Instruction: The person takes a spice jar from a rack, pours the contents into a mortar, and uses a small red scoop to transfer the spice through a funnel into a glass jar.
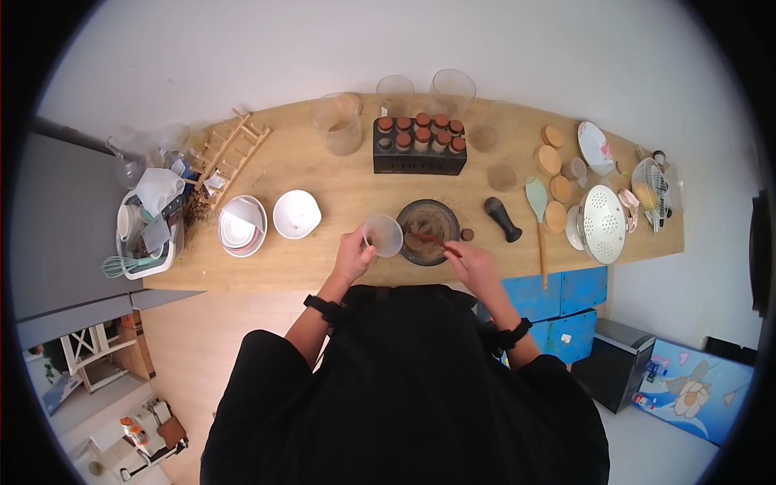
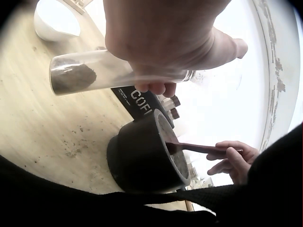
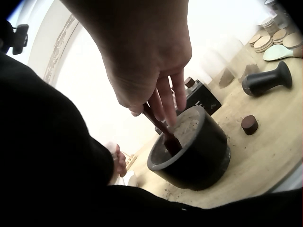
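Note:
In my left hand (image 1: 352,254) I grip a clear glass vial (image 2: 73,75) with dark brown powder at its bottom. A see-through, wide-mouthed piece like a funnel (image 1: 383,235) sits at the vial's mouth, right beside the mortar. My right hand (image 1: 477,265) pinches the handle of a small dark red-brown spoon (image 3: 158,122). The spoon's head is down inside the black mortar (image 3: 199,156), which holds brown powder. A brown stopper (image 3: 249,125) lies on the table to the mortar's right. Farther right lies the black pestle (image 1: 503,219).
Behind the mortar stands a black rack (image 1: 419,162) of stoppered vials. White bowls (image 1: 297,214) and a wooden rack (image 1: 233,159) are to the left. On the right are a light green spatula (image 1: 537,202), wooden lids (image 1: 555,217) and a white colander (image 1: 604,225). Clear jars (image 1: 336,125) line the back.

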The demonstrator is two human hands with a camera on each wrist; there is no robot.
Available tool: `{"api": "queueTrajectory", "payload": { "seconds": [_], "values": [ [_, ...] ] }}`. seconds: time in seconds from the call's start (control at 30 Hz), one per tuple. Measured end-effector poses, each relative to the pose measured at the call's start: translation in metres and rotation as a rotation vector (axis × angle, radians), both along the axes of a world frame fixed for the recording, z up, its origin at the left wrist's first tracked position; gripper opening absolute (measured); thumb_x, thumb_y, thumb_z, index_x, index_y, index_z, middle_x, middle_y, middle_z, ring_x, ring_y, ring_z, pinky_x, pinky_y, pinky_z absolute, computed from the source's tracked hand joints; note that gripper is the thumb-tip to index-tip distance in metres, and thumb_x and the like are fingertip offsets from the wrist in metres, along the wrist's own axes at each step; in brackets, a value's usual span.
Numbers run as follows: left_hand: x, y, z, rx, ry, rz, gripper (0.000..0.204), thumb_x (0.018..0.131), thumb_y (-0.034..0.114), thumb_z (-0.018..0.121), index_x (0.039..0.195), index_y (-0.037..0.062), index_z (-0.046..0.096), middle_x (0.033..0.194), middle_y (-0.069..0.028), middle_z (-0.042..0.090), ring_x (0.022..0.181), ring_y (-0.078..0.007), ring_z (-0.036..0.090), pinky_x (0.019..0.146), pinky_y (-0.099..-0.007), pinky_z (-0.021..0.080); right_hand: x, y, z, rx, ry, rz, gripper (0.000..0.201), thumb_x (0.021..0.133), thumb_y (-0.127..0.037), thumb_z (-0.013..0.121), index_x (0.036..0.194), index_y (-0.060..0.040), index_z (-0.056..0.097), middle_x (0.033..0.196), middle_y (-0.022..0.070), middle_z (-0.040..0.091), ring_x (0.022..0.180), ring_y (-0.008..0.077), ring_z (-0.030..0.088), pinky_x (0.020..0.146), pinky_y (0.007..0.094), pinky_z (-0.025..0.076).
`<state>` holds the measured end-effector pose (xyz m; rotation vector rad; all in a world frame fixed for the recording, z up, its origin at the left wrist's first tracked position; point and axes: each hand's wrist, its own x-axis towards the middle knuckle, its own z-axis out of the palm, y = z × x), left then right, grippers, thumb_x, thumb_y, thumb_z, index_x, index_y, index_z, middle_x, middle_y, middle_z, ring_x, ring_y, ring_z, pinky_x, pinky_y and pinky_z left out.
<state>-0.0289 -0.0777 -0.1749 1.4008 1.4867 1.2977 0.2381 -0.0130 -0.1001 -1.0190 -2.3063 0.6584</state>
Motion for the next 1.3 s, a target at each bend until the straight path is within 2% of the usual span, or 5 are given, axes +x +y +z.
{"api": "queueTrajectory", "payload": {
  "seconds": [0.13, 0.3, 0.8, 1.03, 1.3],
  "values": [
    [-0.004, -0.005, -0.012, -0.034, 0.035, -0.003, 0.076, 0.078, 0.071, 0.041, 0.101, -0.0004, 0.056, 0.065, -0.0126, 0.056, 0.055, -0.0257, 0.056, 0.054, -0.0323, 0.043, 0.01, 0.004, -0.007, -0.145, 0.019, -0.29, 0.015, 0.084, -0.014, 0.063, 0.094, -0.0033, 0.062, 0.078, 0.0125, 0.066, 0.068, 0.0265, 0.065, 0.059, 0.0321, 0.05],
    [-0.005, -0.009, -0.007, -0.042, 0.036, 0.033, 0.074, 0.078, 0.07, 0.043, 0.099, 0.0, 0.057, 0.064, -0.0119, 0.056, 0.054, -0.0259, 0.056, 0.053, -0.0326, 0.043, 0.015, 0.014, -0.046, -0.897, 0.477, -0.533, 0.028, 0.092, -0.02, 0.054, 0.101, 0.0062, 0.057, 0.083, 0.0149, 0.066, 0.072, 0.0187, 0.067, 0.063, 0.0279, 0.054],
    [-0.009, -0.009, -0.017, -0.082, 0.258, -0.022, 0.06, 0.074, 0.058, 0.056, 0.103, 0.0056, 0.054, 0.064, -0.015, 0.056, 0.06, -0.0345, 0.059, 0.055, -0.0393, 0.046, 0.033, 0.009, -0.065, -1.238, 0.738, -0.529, 0.03, 0.095, -0.024, 0.049, 0.106, 0.004, 0.054, 0.09, 0.0161, 0.064, 0.077, 0.0223, 0.066, 0.072, 0.0305, 0.055],
    [0.003, 0.008, -0.012, -0.015, 0.295, -0.031, 0.063, 0.073, 0.058, 0.056, 0.111, 0.0078, 0.053, 0.073, -0.0165, 0.061, 0.068, -0.0357, 0.063, 0.061, -0.0398, 0.05, 0.039, 0.002, 0.002, -1.127, 0.889, -0.471, 0.027, 0.096, -0.021, 0.048, 0.104, 0.0039, 0.056, 0.089, 0.0169, 0.065, 0.075, 0.0211, 0.067, 0.07, 0.0284, 0.054],
    [0.022, 0.026, 0.025, 0.207, 0.084, -0.115, 0.08, 0.075, 0.075, 0.042, 0.104, 0.0008, 0.056, 0.077, -0.0136, 0.062, 0.068, -0.0292, 0.063, 0.062, -0.0342, 0.05, -0.005, -0.026, 0.099, -0.195, 0.27, -0.107, 0.02, 0.082, -0.005, 0.064, 0.101, -0.0007, 0.063, 0.081, 0.0107, 0.068, 0.073, 0.0179, 0.068, 0.065, 0.0254, 0.051]
  ]
}}
